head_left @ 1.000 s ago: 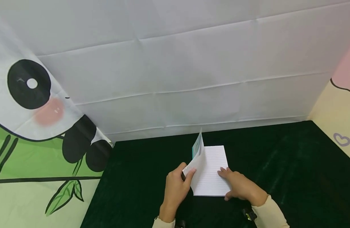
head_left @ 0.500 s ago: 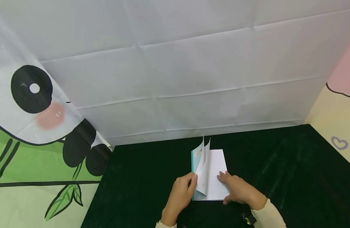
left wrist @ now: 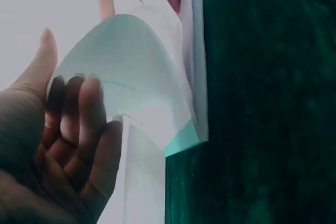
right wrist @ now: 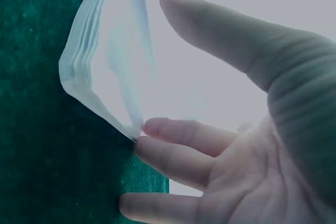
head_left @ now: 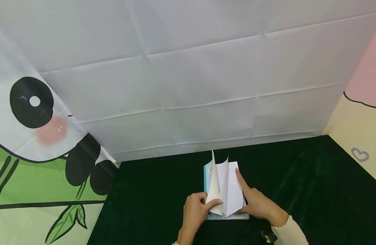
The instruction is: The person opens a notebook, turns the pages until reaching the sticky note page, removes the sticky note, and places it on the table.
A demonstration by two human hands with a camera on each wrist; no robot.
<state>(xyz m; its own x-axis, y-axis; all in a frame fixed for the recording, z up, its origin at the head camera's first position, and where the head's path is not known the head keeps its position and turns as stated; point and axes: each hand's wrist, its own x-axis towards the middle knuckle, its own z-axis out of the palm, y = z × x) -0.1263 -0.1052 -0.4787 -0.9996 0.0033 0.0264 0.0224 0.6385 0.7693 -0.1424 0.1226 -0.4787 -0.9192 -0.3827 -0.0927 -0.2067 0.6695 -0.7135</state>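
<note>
A notebook with white pages and a pale teal cover lies half opened on the dark green cloth, several leaves standing up and fanned. At its lower left my left hand holds leaves, the thumb lying over the paper. In the left wrist view the other fingers bend against a curled leaf. My right hand holds a raised batch of pages at the right edge, one finger stretched up along it. In the right wrist view two fingertips meet the page corner, with the thumb spread above.
Dark green cloth covers the table around the notebook. Behind it hangs a creased white sheet. A cartoon panda print stands at the left, and a cream and pink panel at the right.
The left hand has let one batch of leaves fall open and taken more, its thumb now further right. The right hand has lifted pages that lay flat, its finger stretching upward.
</note>
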